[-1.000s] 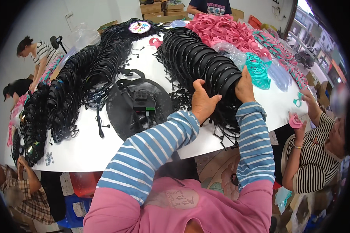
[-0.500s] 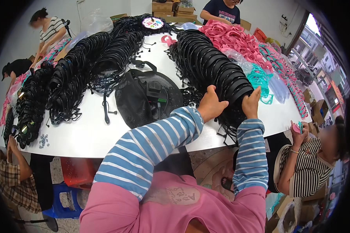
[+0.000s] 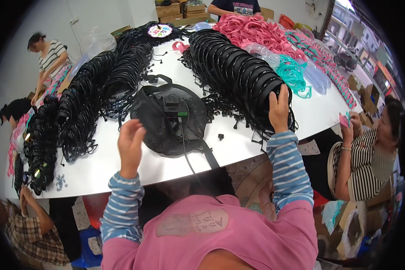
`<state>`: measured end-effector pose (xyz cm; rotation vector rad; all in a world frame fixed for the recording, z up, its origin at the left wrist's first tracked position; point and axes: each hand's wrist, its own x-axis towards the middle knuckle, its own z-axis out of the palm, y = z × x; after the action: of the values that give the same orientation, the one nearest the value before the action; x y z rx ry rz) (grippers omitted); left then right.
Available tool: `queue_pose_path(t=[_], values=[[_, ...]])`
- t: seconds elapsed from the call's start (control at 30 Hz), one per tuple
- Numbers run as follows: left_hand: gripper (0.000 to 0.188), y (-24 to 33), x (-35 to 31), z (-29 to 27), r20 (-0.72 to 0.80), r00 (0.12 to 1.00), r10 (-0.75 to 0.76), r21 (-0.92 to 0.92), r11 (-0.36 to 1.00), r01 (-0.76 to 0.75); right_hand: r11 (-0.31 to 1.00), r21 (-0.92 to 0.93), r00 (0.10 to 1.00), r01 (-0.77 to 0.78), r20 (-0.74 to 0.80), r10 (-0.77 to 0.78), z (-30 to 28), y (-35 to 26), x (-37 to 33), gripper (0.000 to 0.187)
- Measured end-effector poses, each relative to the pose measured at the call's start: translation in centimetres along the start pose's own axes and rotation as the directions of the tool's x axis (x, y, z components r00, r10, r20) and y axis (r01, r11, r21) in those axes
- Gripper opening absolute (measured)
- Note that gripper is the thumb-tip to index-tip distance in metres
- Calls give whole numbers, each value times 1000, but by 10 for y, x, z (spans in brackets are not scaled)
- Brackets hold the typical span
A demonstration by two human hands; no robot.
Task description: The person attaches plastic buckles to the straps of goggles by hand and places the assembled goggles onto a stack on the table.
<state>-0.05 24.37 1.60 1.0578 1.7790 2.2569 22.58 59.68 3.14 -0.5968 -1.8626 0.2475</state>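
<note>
A long row of overlapping black looped straps runs from the far middle of the table to its near right. At the near end of that row my right hand rests, thumb and fingers around the edge of the last loops. My left hand is raised over the table left of a black mesh bag; its fingers are loosely bent and apart, with nothing in them. On the bag lies a small black device with a cable leading toward me.
More black strap bundles fill the table's left side. Pink straps, teal loops and clear plastic lie at the right. Small black clips are scattered beside the row. Co-workers sit or stand around the white table.
My left hand has left the strap row and moved left, past the mesh bag. My right hand stays at the row's near end. The view has shifted.
</note>
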Motion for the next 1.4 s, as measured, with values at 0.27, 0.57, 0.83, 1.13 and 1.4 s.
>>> queue_pose_path(t=[0.27, 0.57, 0.83, 1.13, 1.4], values=[[19, -22, -8, -36, -177, 981, -78, 69, 993, 92, 997, -71, 994, 8, -108, -16, 34, 14, 10, 61], [17, -54, 26, -54, -261, 961, -92, 12, 995, 99, 999, 21, 964, -37, -265, 41, 5, -15, 3, 53], [21, -75, 24, -70, -293, 946, -142, 94, 980, 177, 963, -79, 877, 256, -400, -266, 11, -64, 1, 32], [17, -78, 18, -84, -244, 961, -132, 110, 981, 162, 937, -2, 929, 348, -133, -345, 44, -95, -27, 10], [14, -70, 16, -69, -127, 972, -198, 159, 963, 217, 942, 11, 942, 335, -37, -334, 50, -88, -33, 9]])
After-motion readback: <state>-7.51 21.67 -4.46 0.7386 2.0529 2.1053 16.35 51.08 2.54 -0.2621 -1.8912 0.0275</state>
